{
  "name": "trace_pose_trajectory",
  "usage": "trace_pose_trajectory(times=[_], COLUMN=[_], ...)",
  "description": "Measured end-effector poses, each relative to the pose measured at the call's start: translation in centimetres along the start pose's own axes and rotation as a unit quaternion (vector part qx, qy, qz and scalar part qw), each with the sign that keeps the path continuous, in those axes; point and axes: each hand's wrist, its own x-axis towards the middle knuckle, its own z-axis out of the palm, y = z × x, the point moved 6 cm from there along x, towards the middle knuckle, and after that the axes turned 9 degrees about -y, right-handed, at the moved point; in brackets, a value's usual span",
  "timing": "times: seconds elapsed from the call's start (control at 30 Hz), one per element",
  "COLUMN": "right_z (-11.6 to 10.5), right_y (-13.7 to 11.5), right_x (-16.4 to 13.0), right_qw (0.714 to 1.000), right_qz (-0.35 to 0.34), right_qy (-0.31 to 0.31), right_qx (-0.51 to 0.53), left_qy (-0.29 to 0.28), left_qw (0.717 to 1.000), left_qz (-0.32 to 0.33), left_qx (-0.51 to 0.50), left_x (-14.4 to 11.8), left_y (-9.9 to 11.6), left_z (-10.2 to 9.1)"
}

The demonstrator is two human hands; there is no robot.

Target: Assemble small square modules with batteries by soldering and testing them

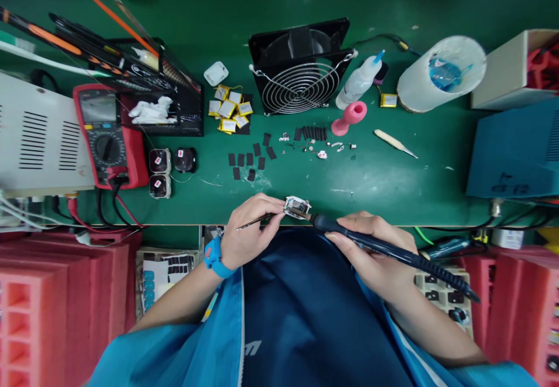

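Note:
My left hand (pixel 251 227) grips thin tweezers (pixel 255 222) whose tips reach a small white electronic part (pixel 297 206) at the near edge of the green bench (pixel 384 183). My right hand (pixel 371 253) holds a dark soldering iron (pixel 393 253) like a pen, its tip touching the right side of that part. A blue wrist strap (pixel 213 257) circles my left wrist. The iron's ribbed cord end runs off to the lower right.
A black fan (pixel 301 67), small batteries (pixel 229 110), black pads (pixel 248 157), tiny components (pixel 321 148), a red multimeter (pixel 107 137), a squeeze bottle (pixel 360 81), a pink holder (pixel 349 117) and a white cylinder (pixel 441 73) lie farther back. Red foam trays (pixel 52 305) flank my lap.

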Motion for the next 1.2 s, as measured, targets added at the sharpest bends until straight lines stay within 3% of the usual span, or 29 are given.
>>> trace_pose_trajectory(times=[0.5, 0.8, 1.0, 1.2], right_z=[0.1, -1.5, 0.5, 3.4], right_y=[0.0, 0.4, -0.5, -0.7], right_x=[-0.6, -0.9, -0.4, -0.3], right_qw=[1.0, 0.997, 0.997, 0.985], right_qz=[-0.008, 0.009, -0.048, -0.122], right_qy=[-0.004, 0.07, -0.049, -0.109], right_qx=[-0.012, 0.027, -0.02, -0.06], left_qy=[0.009, 0.02, 0.026, 0.049], left_qw=[1.0, 0.997, 0.996, 0.995], left_qz=[-0.002, -0.02, 0.011, 0.02], left_qx=[-0.01, -0.067, -0.079, -0.088], left_x=[0.1, -0.5, -0.6, -0.7], left_y=[0.0, -0.6, -0.4, -0.7], left_z=[-0.1, -0.1, 0.0, 0.0])
